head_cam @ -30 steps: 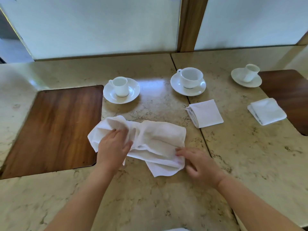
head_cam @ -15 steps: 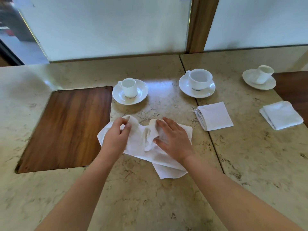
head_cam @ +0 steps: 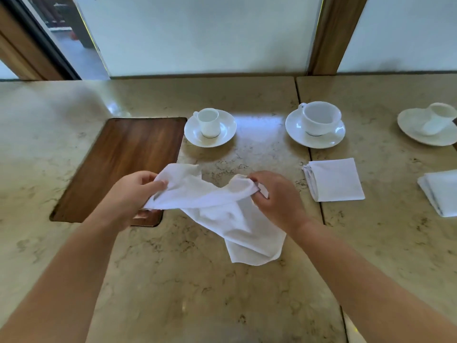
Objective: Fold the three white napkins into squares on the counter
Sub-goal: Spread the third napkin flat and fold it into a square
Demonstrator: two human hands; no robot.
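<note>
A crumpled white napkin (head_cam: 222, 214) hangs between both hands above the marble counter (head_cam: 173, 280), its lower corner trailing down toward me. My left hand (head_cam: 131, 194) pinches its left edge. My right hand (head_cam: 277, 196) grips a bunched corner at the right. A napkin folded into a square (head_cam: 336, 183) lies on the counter to the right. A second folded napkin (head_cam: 442, 191) sits at the right frame edge, partly cut off.
Three white cups on saucers stand along the back: a small cup (head_cam: 209, 126), a wider cup (head_cam: 319, 120) and a blurred one (head_cam: 435, 120) at far right. A wooden inlay (head_cam: 118, 164) fills the counter's left. Frosted panels and a wooden post (head_cam: 333, 33) rise behind.
Both hands have closed on the napkin and lifted it off the counter, pulling its ends apart. The view has shifted left and closer.
</note>
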